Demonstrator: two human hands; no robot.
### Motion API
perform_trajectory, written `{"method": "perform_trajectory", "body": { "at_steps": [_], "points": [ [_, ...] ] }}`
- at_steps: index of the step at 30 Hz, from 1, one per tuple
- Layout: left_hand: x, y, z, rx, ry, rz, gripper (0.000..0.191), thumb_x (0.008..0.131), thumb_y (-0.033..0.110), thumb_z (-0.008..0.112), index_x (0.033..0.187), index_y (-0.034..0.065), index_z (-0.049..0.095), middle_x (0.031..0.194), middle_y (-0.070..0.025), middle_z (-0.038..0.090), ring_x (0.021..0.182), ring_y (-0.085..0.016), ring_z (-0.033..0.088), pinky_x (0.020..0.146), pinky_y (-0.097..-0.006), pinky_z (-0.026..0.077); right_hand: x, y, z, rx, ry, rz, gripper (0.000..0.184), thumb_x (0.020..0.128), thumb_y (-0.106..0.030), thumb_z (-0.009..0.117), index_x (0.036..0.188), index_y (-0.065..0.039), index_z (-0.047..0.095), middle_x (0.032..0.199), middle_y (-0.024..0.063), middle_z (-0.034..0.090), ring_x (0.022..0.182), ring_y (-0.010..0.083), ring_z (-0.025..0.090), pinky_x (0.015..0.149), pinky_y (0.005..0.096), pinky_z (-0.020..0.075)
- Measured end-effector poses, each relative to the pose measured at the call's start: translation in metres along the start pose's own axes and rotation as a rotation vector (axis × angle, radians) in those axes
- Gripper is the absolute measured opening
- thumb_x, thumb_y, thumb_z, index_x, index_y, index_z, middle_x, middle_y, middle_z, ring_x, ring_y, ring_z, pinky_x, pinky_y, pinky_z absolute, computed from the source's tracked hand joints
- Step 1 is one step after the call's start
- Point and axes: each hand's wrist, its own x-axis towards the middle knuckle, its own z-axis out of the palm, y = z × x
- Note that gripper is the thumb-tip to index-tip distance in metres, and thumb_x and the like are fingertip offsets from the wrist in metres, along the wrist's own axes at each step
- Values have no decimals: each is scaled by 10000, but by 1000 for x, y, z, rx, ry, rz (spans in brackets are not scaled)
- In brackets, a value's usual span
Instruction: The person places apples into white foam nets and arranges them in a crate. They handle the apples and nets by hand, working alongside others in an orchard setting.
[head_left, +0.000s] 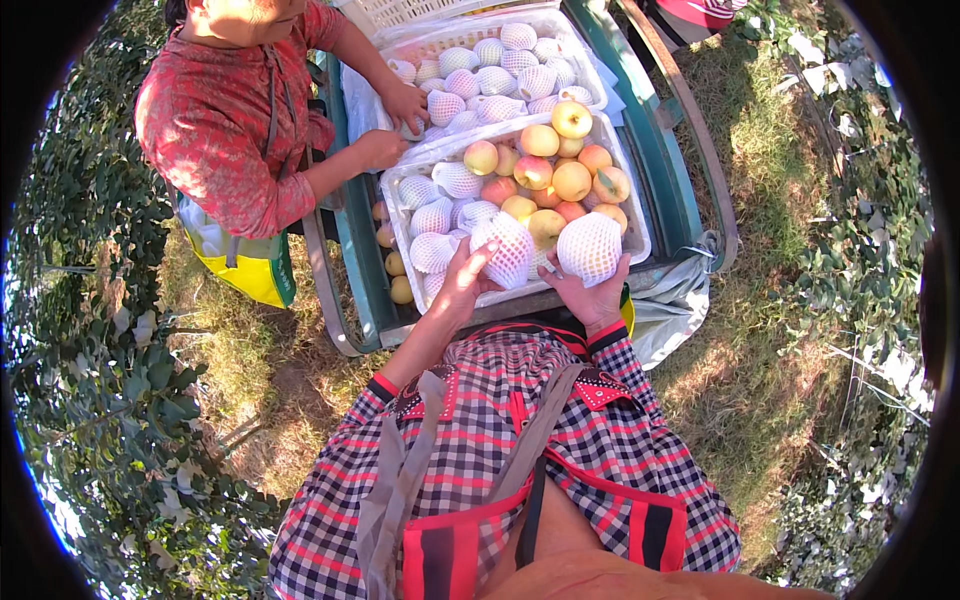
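Note:
My left hand (469, 281) grips an apple in a white foam net (508, 251) over the near edge of a white plastic crate (641, 232). My right hand (589, 292) holds a second foam-netted apple (590, 249) from below, near the crate's front right corner. Bare yellow-red apples (571, 181) are heaped in the right part of this crate, one with a green leaf on it. Several netted apples (433, 217) lie on its left side. The undersides of both held apples are hidden by my fingers.
Behind stands another crate (600, 86) of netted apples, where a co-worker's hands (405, 105) reach in. Both crates rest on a green metal cart (675, 165) with rails. Loose apples (400, 289) lie in the cart's left side. A yellow-green bag (247, 274) hangs beside the co-worker.

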Motion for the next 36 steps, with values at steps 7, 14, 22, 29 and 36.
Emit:
{"method": "perform_trajectory", "body": {
  "at_steps": [7, 14, 22, 29, 36],
  "points": [
    [8, -9, 25, 19, 12, -95, 577, 975, 471, 543, 1310, 19, 419, 1068, -119, 638, 816, -190, 683, 633, -290, 577, 2, 9, 23, 136, -26, 34, 1016, 733, -873, 415, 1506, -219, 330, 1550, 84, 317, 1441, 363, 249, 1146, 662, 116],
    [20, -11, 13, 26, -22, -19, 577, 963, 494, 527, 1333, 57, 453, 1127, -103, 650, 921, -211, 679, 714, -337, 578, 31, 5, 34, 103, 24, 55, 954, 751, -842, 456, 1462, -209, 401, 1489, 66, 406, 1390, 350, 328, 1152, 612, 181],
    [76, 5, -19, -633, 113, 31, 704, 824, 587, 625, 1301, 92, 473, 1180, -109, 568, 934, -245, 593, 797, -398, 511, 70, 9, 62, 115, -117, 96, 973, 767, -791, 521, 1492, -169, 335, 1527, 182, 319, 1407, 416, 283, 1139, 660, 160],
    [97, 6, -37, -957, 197, -27, 796, 776, 665, 593, 1280, 58, 484, 1153, -116, 584, 949, -233, 594, 861, -393, 468, 60, 0, 18, 185, -51, 145, 978, 762, -780, 550, 1479, -146, 348, 1465, 206, 382, 1343, 439, 374, 1121, 629, 270],
    [108, 13, -57, -888, 229, -20, 954, 768, 788, 530, 1300, -2, 487, 1217, -122, 598, 1001, -232, 632, 860, -407, 484, 36, -12, -18, -118, 36, 102, 868, 851, -719, 489, 1453, -103, 376, 1353, 225, 510, 1170, 419, 562, 968, 549, 492]
  ]
}}
